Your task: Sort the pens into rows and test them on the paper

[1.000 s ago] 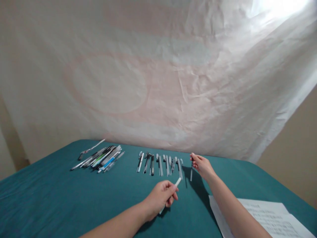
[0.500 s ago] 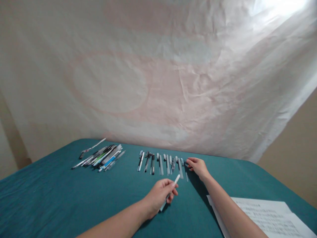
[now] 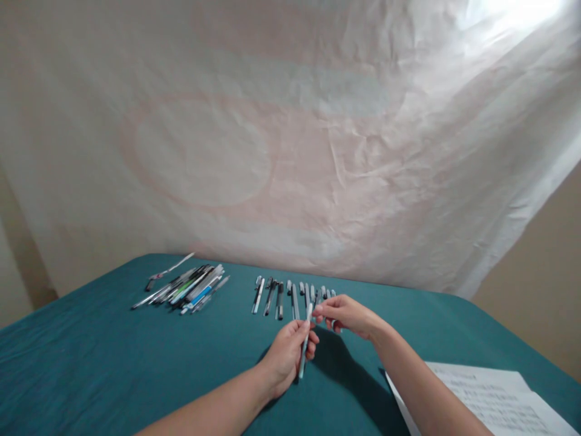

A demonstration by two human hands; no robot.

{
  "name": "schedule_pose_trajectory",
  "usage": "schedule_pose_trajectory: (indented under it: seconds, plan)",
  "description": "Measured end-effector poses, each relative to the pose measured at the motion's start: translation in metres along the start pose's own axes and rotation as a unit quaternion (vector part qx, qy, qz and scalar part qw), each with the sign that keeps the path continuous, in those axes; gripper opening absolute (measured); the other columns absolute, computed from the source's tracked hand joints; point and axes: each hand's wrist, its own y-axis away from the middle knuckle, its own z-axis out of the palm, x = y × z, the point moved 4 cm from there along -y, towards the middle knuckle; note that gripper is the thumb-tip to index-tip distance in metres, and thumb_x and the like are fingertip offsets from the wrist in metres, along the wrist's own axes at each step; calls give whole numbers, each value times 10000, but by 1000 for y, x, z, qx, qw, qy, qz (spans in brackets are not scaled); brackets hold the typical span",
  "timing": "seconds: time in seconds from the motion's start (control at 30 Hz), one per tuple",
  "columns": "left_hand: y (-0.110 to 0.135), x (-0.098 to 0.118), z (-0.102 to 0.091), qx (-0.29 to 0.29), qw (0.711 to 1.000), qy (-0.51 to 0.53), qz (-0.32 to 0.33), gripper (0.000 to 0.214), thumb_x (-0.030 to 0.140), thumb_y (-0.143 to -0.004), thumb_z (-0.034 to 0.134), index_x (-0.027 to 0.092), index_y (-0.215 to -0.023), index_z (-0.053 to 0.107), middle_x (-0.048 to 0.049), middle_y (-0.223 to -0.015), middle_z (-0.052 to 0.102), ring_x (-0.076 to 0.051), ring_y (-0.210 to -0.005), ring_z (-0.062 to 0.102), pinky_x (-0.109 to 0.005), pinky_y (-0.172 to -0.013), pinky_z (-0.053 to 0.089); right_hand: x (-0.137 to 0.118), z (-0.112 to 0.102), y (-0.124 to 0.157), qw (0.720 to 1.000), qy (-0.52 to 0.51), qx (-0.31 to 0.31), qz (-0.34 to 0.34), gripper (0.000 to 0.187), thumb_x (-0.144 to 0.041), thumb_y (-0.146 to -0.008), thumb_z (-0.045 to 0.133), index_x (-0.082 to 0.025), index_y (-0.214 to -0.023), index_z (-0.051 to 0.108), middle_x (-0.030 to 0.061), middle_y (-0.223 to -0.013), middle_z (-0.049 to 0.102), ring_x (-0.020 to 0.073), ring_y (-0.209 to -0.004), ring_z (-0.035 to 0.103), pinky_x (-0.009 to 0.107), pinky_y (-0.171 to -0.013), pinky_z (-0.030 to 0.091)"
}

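My left hand [image 3: 290, 351] is closed round a slim white pen [image 3: 303, 354], which stands almost upright with its top end above the thumb. Close to that top end, my right hand [image 3: 345, 315] has its thumb and forefinger pinched together. Whether these fingertips touch the pen or hold something small, I cannot make out. Behind both hands lies a row of separated pens [image 3: 280, 303], with caps [image 3: 289, 284] and thin parts laid beside them. My right hand covers part of the row's right end.
A heap of pens [image 3: 195, 289] lies at the left on the green tablecloth [image 3: 136, 363]. A white strip with a dark end [image 3: 172, 266] lies behind it. Sheets of written paper [image 3: 485, 393] rest at the right, partly under my right forearm. A pale cloth [image 3: 318, 151] hangs behind.
My right hand has come from the right end of the row, left and towards me, to the pen's top. My left hand has shifted slightly left and turned the pen more upright.
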Motion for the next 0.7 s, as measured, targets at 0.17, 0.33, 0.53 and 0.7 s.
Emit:
schedule_pose_trajectory:
  seconds: [0.17,0.33,0.53,0.7]
  plan:
    - [2,4,2,-3,1000,-8,19,269,390,-761,562,141,-812,475,18,-660,539,-41,-512,454,-179,-526,339,-16,24,2,999,-14,-14,-41,307,-431,-685,625,-124,-677,630,-30,-509,501,54,-455,422,149,-399,321]
    - [5,2,4,-26,1000,-17,2,309,440,-782,514,134,-803,469,-11,-685,570,-58,-528,486,-195,-537,351,-1,-13,-8,991,-101,80,-29,336,-471,-701,586,-144,-772,601,15,-659,578,72,-502,490,164,-413,361]
    - [7,1,4,-24,999,-19,-8,323,450,-785,494,134,-840,465,-6,-659,566,-67,-512,494,-203,-527,338,46,-74,-15,965,-15,261,-14,315,-443,-706,543,-133,-737,589,-25,-511,492,64,-396,415,185,-383,336]
    - [6,3,5,-28,999,-29,0,330,463,-778,492,138,-826,467,-4,-653,560,-69,-508,485,-206,-523,330,78,-86,-22,948,78,309,-7,315,-436,-702,526,-133,-694,610,-25,-445,486,98,-390,449,208,-390,342]
